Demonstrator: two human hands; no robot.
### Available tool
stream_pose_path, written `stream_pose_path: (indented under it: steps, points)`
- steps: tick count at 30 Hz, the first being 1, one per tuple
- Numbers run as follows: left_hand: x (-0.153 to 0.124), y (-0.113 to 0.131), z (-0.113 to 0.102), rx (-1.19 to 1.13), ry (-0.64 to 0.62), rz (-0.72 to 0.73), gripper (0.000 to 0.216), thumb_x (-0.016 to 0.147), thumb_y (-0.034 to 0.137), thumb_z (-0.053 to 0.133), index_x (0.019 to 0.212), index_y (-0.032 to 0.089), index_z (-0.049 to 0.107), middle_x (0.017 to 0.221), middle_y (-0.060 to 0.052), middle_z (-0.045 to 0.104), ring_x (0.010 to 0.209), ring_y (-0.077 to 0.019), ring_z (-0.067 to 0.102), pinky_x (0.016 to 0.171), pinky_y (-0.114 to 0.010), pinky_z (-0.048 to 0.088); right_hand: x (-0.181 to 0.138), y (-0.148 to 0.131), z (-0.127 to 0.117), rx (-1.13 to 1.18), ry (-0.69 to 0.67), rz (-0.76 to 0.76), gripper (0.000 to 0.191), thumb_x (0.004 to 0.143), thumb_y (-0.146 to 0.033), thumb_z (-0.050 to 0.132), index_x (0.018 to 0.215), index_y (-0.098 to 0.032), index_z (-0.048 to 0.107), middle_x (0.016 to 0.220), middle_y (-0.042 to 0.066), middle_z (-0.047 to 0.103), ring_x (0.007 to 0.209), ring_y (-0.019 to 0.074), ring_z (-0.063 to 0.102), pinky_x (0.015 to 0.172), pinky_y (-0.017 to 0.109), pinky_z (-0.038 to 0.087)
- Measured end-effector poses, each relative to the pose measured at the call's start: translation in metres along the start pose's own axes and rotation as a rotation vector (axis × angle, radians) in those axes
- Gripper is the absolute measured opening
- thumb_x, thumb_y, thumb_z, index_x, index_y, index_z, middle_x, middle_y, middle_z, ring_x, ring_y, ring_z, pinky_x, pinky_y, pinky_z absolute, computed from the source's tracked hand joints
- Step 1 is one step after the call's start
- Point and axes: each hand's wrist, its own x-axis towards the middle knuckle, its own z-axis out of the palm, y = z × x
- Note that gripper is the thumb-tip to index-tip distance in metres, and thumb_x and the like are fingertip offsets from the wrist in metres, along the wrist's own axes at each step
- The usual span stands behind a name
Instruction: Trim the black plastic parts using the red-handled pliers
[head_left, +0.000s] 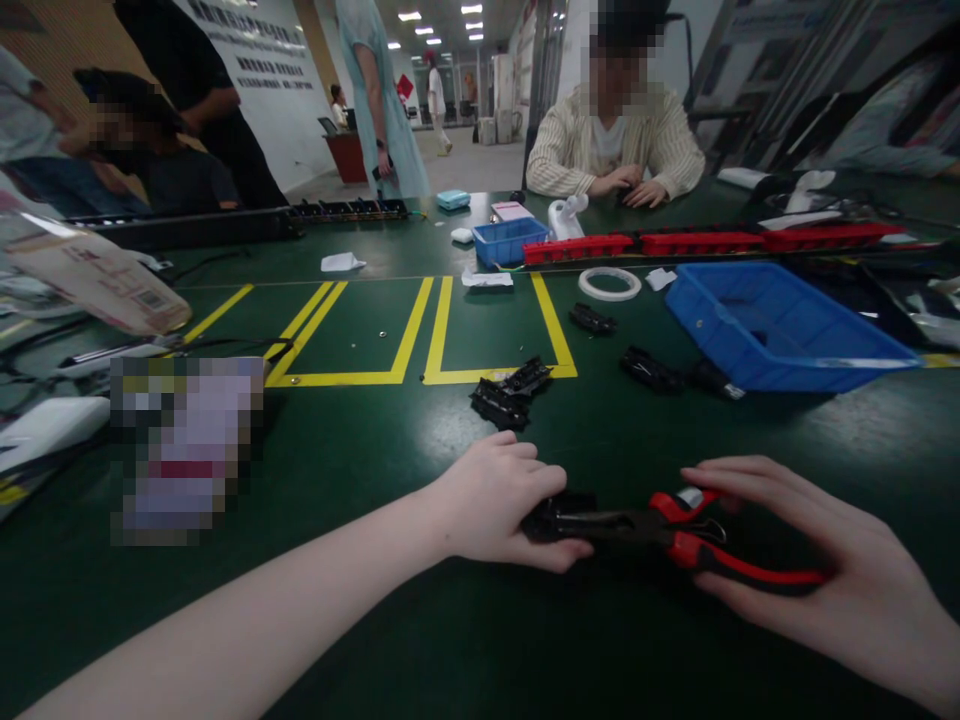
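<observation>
My left hand [499, 500] is closed around a small black plastic part [559, 515] on the green table [375, 620]. Red-and-black handled pliers [675, 535] are held in my right hand [810, 560], fingers wrapped over the handles. The black jaws of the pliers meet the black part at my left fingertips. A small pile of similar black parts [510, 392] lies just beyond my hands, on the yellow floor-tape lines.
A blue bin [780, 330] stands at the right, with more black parts [652, 370] beside it. A tape roll [609, 284], a smaller blue tray [510, 240] and red strips [705, 243] lie farther back. A person in a striped top sits opposite. Papers and cables crowd the left.
</observation>
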Motion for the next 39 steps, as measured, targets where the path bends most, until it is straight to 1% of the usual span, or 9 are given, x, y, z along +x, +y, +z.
stream_pose_path:
  steps: [7,11,16,22,27,29,33,36,39]
  points:
    - [0.0,0.0,0.0,0.011,-0.015,0.016,0.042,0.082,0.058,0.052,0.073,0.017,0.054,0.064,0.003,0.054,0.06,-0.0119,0.047,0.062,-0.027,0.034,0.004,-0.003,-0.002,0.04,0.028,0.043,0.051,0.07,-0.046,0.068,0.118,-0.034,0.055,0.109,0.002,0.065,0.089,0.026,0.067,0.071,0.039,0.06]
    - [0.0,-0.001,0.0,-0.015,-0.022,0.019,0.041,0.082,0.057,0.053,0.072,0.017,0.055,0.063,0.004,0.054,0.06,-0.0119,0.046,0.062,-0.027,0.033,0.007,-0.004,0.0,0.072,0.029,0.063,0.048,0.07,-0.05,0.068,0.114,-0.034,0.057,0.106,0.003,0.066,0.087,0.0265,0.068,0.07,0.038,0.061]
    - [0.0,-0.001,0.001,-0.033,-0.01,0.022,0.04,0.082,0.056,0.054,0.073,0.017,0.056,0.063,0.003,0.054,0.059,-0.0118,0.046,0.062,-0.026,0.032,0.008,-0.006,-0.001,0.123,0.018,0.085,0.046,0.07,-0.05,0.068,0.112,-0.034,0.058,0.104,0.002,0.067,0.085,0.0243,0.068,0.067,0.035,0.061]
    - [0.0,0.0,0.0,-0.032,-0.017,0.016,0.039,0.082,0.055,0.055,0.073,0.017,0.055,0.064,0.003,0.054,0.061,-0.0121,0.046,0.062,-0.026,0.032,0.009,-0.004,-0.001,0.175,-0.057,0.116,0.048,0.068,-0.047,0.07,0.113,-0.034,0.058,0.106,0.001,0.068,0.088,0.0255,0.068,0.065,0.034,0.061]
    - [0.001,-0.001,0.0,-0.027,-0.01,0.028,0.039,0.082,0.055,0.055,0.073,0.017,0.055,0.063,0.003,0.053,0.061,-0.0121,0.046,0.062,-0.026,0.032,0.008,-0.002,0.001,0.214,-0.093,0.126,0.048,0.068,-0.046,0.072,0.112,-0.034,0.058,0.107,0.001,0.068,0.088,0.0241,0.068,0.065,0.031,0.061]
    - [0.001,-0.002,0.0,-0.026,-0.009,0.033,0.039,0.082,0.055,0.056,0.073,0.017,0.055,0.063,0.004,0.053,0.06,-0.0119,0.045,0.061,-0.026,0.032,0.008,-0.005,0.001,0.24,-0.096,0.157,0.047,0.067,-0.047,0.072,0.11,-0.033,0.06,0.107,0.0,0.068,0.089,0.0234,0.068,0.066,0.03,0.06]
    - [0.001,-0.002,0.001,-0.021,0.001,0.033,0.04,0.08,0.056,0.057,0.074,0.017,0.055,0.063,0.003,0.053,0.06,-0.0122,0.046,0.059,-0.025,0.032,0.008,-0.013,0.002,0.289,-0.082,0.285,0.047,0.066,-0.051,0.072,0.106,-0.029,0.063,0.106,0.002,0.067,0.091,0.0251,0.067,0.07,0.035,0.059]
    - [0.001,-0.002,0.001,-0.027,0.015,0.035,0.039,0.08,0.056,0.058,0.075,0.017,0.055,0.064,0.003,0.054,0.06,-0.0123,0.047,0.059,-0.025,0.032,0.009,-0.013,0.001,0.282,-0.082,0.239,0.048,0.064,-0.051,0.072,0.106,-0.03,0.062,0.105,0.003,0.067,0.088,0.0257,0.067,0.069,0.036,0.06]
    - [0.001,-0.002,0.001,-0.036,0.025,0.04,0.039,0.081,0.055,0.058,0.077,0.017,0.056,0.065,0.003,0.055,0.06,-0.0122,0.048,0.06,-0.025,0.033,0.009,-0.007,0.001,0.242,-0.036,0.151,0.047,0.067,-0.051,0.071,0.109,-0.032,0.06,0.104,0.002,0.068,0.085,0.0252,0.068,0.064,0.035,0.061]
